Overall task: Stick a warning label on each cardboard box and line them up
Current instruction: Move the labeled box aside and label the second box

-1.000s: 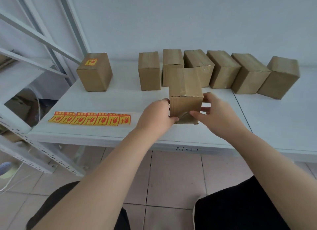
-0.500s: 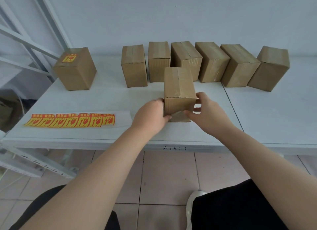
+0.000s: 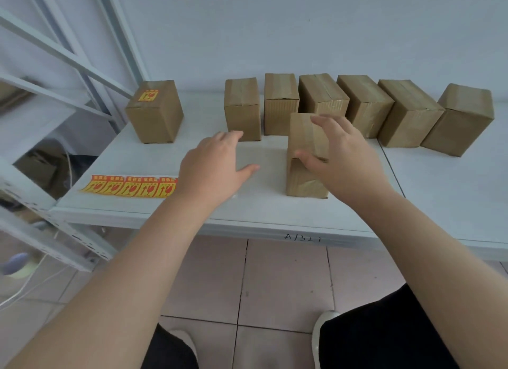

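An unlabelled cardboard box (image 3: 301, 180) stands upright on the white table (image 3: 439, 198), in front of a back row of several plain boxes (image 3: 365, 104). My right hand (image 3: 339, 162) holds it from above, thumb on its near face and fingers over the top. To its left, my left hand (image 3: 217, 164) hovers open over the table, apart from the box. A strip of several orange-and-yellow warning labels (image 3: 129, 187) lies near the table's front left edge. One box with a label on top (image 3: 154, 113) stands alone at the back left.
A white metal shelving frame (image 3: 71, 63) rises at the left of the table. Cables and a dark gap lie below it. A pale wall stands right behind the row of boxes. Tiled floor and my legs show beneath the table edge.
My left hand has let go of the box and moved left towards the labels. My right hand has shifted from the box's side up onto its top. The box now stands flat.
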